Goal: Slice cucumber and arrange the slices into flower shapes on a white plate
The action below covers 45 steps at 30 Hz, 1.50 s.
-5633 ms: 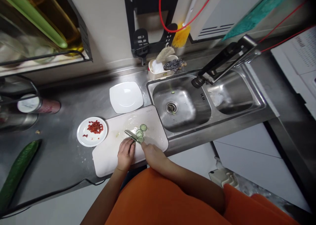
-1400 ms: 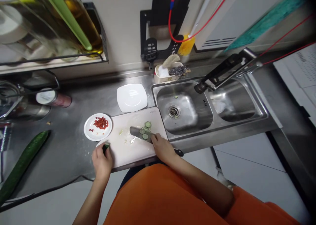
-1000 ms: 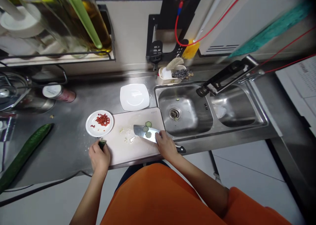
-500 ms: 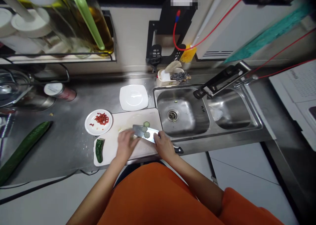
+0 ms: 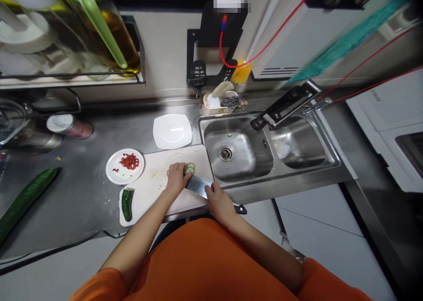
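Note:
My right hand (image 5: 220, 202) grips a kitchen knife (image 5: 200, 187) low over the cutting board (image 5: 147, 199). The blade points left, and its black handle end sticks out behind the hand. Just past the blade tip, my left hand (image 5: 176, 177) has its fingers curled against several thin cucumber slices (image 5: 189, 167) near the board's upper right part. Fingers partly cover these slices. A cut piece of cucumber (image 5: 127, 205) lies at the board's left end. Wet traces show in the middle of the board.
A small plate of chopped red pieces (image 5: 114, 176) overlaps the board's upper left corner. Behind the board sits a square white plate (image 5: 172, 138). To the right is a double sink (image 5: 211, 169) with a black tap (image 5: 264, 118). A whole cucumber (image 5: 28, 202) lies far left.
The cucumber slices were on the knife blade; now they are off it, at my left fingertips. My left hand moved right and away from me. The view shifted slightly.

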Motion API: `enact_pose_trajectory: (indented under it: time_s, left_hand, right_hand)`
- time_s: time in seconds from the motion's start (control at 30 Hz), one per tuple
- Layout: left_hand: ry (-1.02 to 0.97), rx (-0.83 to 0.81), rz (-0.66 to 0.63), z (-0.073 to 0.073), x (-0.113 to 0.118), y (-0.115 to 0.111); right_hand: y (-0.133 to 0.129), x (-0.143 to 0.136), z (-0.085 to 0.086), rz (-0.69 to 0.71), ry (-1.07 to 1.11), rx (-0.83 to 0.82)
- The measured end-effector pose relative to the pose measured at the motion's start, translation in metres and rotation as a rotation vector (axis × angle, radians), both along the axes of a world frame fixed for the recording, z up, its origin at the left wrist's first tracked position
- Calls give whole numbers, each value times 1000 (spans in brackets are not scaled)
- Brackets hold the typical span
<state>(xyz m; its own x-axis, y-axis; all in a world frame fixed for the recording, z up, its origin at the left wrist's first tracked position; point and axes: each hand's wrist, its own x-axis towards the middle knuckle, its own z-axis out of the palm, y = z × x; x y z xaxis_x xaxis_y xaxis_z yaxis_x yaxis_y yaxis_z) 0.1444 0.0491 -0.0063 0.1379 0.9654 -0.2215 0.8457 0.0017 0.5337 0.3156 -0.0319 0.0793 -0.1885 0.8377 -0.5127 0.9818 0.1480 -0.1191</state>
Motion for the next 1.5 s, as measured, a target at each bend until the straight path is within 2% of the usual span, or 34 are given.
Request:
enact_pose_trajectory:
  time_s: [0.23, 0.4, 0.47, 0.53, 0.63, 0.77, 0.9, 1.13, 1.37, 1.5]
  left_hand:
    - [-39, 41, -23, -10, 0, 0]
    - [-196, 56, 16, -4, 0, -3]
    - [-292, 7, 90, 3, -6, -8]
    - [-355, -77, 256, 8, -20, -15]
    - [-347, -169, 515, 10, -46, -24]
    - [-287, -184, 612, 3, -73, -30]
    - [-230, -106, 593, 1, -80, -31]
    - [-74, 119, 410, -6, -80, -38]
    - [-97, 162, 365, -13, -81, -42]
    - [-79, 183, 362, -15, -80, -42]
  right_hand:
    - [-19, 14, 17, -58, 34, -108]
    - [-24, 28, 22, -127, 124, -150]
    - [-25, 32, 20, -159, 189, -169]
    - [-24, 32, 17, -181, 264, -172]
    - [-21, 23, 9, -174, 343, -164]
    - [-11, -2, -2, -132, 319, -186]
    - [0, -25, -9, -116, 262, -185]
    - [13, -39, -10, -73, 159, -225]
    - [19, -48, -8, -8, 53, -279]
    - [23, -53, -5, 23, 60, -245]
